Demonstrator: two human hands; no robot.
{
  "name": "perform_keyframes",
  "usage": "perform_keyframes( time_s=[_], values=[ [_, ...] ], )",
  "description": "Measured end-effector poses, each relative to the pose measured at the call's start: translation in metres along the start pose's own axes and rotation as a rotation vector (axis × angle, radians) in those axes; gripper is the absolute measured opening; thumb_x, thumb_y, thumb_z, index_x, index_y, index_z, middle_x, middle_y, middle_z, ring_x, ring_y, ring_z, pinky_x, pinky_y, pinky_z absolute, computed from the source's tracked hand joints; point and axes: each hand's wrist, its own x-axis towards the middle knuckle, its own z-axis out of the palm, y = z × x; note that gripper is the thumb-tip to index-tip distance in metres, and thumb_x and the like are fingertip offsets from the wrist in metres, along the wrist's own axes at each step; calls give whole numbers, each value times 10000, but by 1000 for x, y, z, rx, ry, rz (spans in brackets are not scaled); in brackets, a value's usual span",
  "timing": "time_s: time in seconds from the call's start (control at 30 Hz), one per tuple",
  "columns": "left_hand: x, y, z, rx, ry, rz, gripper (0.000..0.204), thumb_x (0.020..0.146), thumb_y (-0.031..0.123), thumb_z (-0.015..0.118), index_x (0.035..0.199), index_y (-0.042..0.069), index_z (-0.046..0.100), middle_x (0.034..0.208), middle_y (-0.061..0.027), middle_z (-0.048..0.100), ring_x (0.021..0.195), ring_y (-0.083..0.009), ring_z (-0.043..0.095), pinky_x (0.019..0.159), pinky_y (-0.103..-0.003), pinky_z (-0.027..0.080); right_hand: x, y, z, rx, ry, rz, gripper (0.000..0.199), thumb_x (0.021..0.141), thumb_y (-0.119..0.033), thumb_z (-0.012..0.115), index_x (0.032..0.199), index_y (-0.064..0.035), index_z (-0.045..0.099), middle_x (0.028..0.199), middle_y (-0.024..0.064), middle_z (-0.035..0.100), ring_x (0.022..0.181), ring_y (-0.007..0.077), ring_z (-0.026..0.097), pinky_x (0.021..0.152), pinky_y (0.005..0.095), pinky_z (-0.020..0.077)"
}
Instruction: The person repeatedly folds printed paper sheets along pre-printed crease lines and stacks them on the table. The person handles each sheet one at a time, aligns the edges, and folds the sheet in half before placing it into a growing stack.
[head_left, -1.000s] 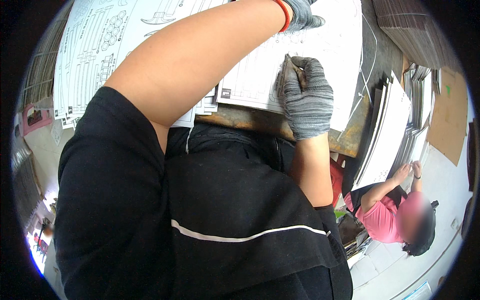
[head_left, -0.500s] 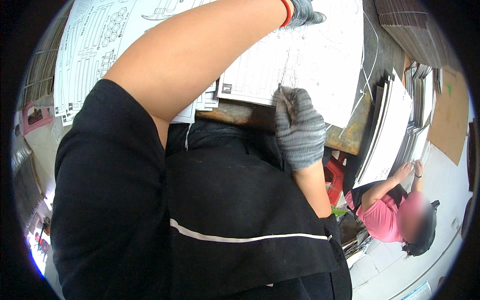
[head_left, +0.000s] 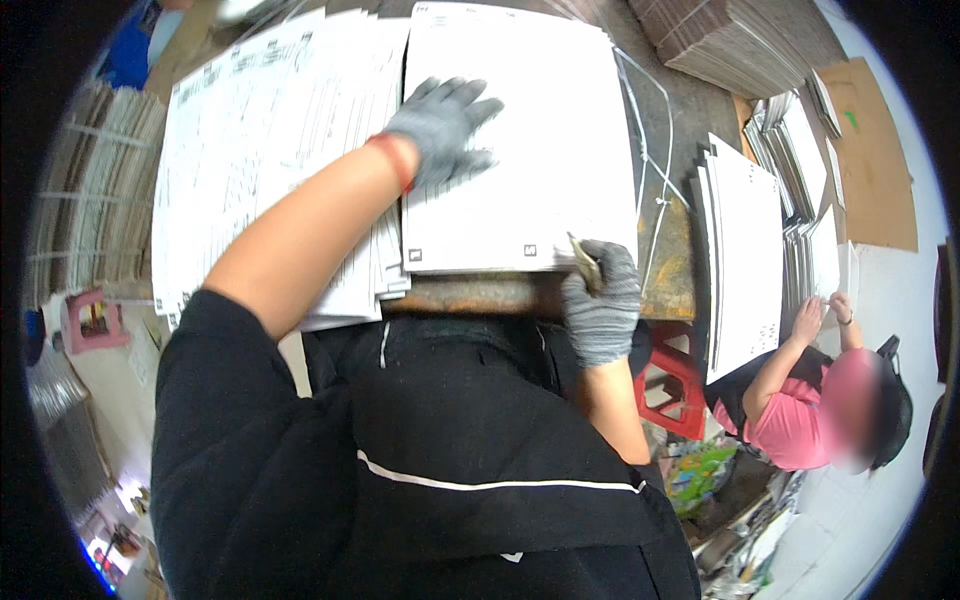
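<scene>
A neat stack of white printed sheets (head_left: pixel 520 170) lies on the worn table in front of me, with small black marks along its near edge. My left hand (head_left: pixel 445 130), in a grey glove with a red cuff, is over the stack's left part, fingers spread and slightly blurred. At the stack's near right corner is my right hand (head_left: pixel 608 300), also grey-gloved, closed around a small, pale, pointed tool (head_left: pixel 584 262) whose kind I cannot make out. Left of the stack, a looser pile of printed sheets (head_left: pixel 270 150) spreads out, partly beneath my left forearm.
White string (head_left: pixel 660 150) trails over the table (head_left: pixel 480 291) right of the stack. Bundled cardboard (head_left: pixel 710 45) stands at the far right, tied stacks (head_left: pixel 95 200) at left. A red stool (head_left: pixel 672 390) stands near my right. A co-worker in pink (head_left: pixel 790 425) handles sheets at right.
My left hand has come back from the far side toward me and to the left. The right stack's top now looks mostly blank where line drawings showed before. The view has shifted.
</scene>
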Motion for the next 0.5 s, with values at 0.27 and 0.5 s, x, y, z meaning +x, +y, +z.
perform_keyframes(
  time_s=[0.27,0.5],
  values=[
    [-68,-65,1,-88,90,-181,733,901,396,635,1494,72,350,1554,-149,323,1471,-291,219,1215,-384,159,-6,42,-26,-62,133,106,374,633,29,580,1003,2,630,1128,233,618,1040,393,596,960,460,469],
    [-67,-45,18,-276,167,-244,740,871,511,622,1375,-14,491,1437,-250,454,1419,-388,300,1181,-400,232,-7,41,-21,-30,174,38,365,642,26,572,996,-24,644,1128,215,630,1061,381,580,969,441,469]
  ],
)
